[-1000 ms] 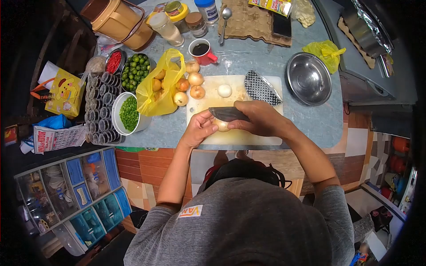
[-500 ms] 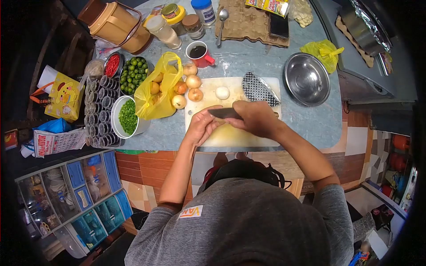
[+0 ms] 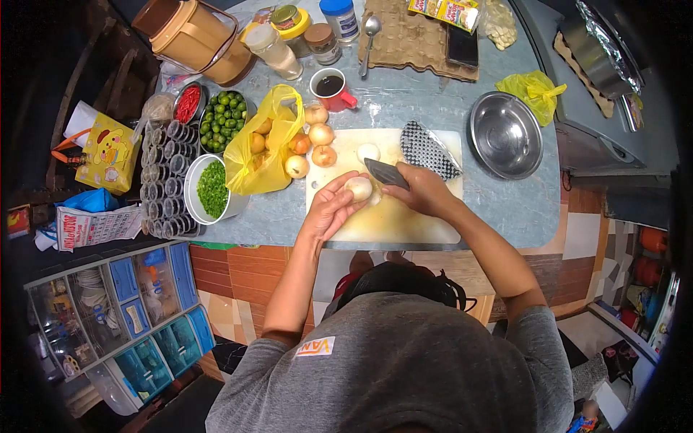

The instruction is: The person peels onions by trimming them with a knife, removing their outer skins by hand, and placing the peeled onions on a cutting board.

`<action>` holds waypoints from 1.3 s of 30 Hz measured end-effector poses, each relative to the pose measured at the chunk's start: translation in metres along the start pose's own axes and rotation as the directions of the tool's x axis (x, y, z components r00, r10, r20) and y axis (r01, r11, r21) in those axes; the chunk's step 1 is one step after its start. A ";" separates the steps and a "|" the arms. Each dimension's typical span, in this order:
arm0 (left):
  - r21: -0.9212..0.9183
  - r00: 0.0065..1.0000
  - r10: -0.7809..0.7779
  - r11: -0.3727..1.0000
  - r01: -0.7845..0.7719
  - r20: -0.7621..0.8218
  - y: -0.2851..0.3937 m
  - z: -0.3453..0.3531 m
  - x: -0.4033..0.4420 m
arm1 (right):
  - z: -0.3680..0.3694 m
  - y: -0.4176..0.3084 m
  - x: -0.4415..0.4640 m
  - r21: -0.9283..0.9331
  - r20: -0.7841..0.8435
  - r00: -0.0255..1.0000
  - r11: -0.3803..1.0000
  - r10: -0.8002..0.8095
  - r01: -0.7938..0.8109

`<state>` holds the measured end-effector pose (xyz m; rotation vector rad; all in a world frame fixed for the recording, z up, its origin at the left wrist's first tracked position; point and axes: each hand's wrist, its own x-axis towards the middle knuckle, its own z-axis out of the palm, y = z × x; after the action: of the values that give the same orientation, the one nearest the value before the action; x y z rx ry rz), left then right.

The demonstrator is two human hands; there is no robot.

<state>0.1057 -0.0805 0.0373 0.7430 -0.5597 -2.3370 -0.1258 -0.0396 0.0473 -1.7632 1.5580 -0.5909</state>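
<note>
Left hand: I see the left hand (image 3: pixel 330 209) over the near left part of the board, palm turned up, its fingers curled and pinching a pale onion (image 3: pixel 358 190).
Held onion: it sits at the fingertips of that hand, above the cutting board (image 3: pixel 422 225).
Right hand: from my end, the right hand (image 3: pixel 424 192) has its fingers closed round a knife (image 3: pixel 388 174); the grip hides the handle.
Knife: its dark blade points left and away from the body, near the held onion; I cannot tell whether the two touch.
Board: a white onion (image 3: pixel 369 152) lies beyond the blade, and a black-and-white patterned piece (image 3: pixel 431 150) rests at the far right corner.
Unpeeled onions: I count four brown-skinned onions (image 3: pixel 321 135) in a loose group by the board's far left corner, beside a yellow bag (image 3: pixel 263 172) with more round things inside.
Left of the bag: a white tub (image 3: pixel 238 206) holds chopped greens (image 3: pixel 212 189); small green fruit (image 3: pixel 222 121) fill a bowl behind it.
Beyond the board: a red mug (image 3: pixel 346 100) of dark liquid.
Right of the board: a metal bowl (image 3: pixel 509 137), apart from it on the table (image 3: pixel 505 216).
</note>
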 end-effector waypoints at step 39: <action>-0.007 0.987 0.069 0.998 -0.070 -0.143 -0.012 -0.016 0.008 | 0.001 -0.051 -0.024 -0.123 0.106 0.988 0.984 -0.112 0.125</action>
<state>0.1053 -0.0807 0.0152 0.8639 -0.4999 -2.2007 -0.0957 -0.0142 0.0878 -1.9635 1.4597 -0.4608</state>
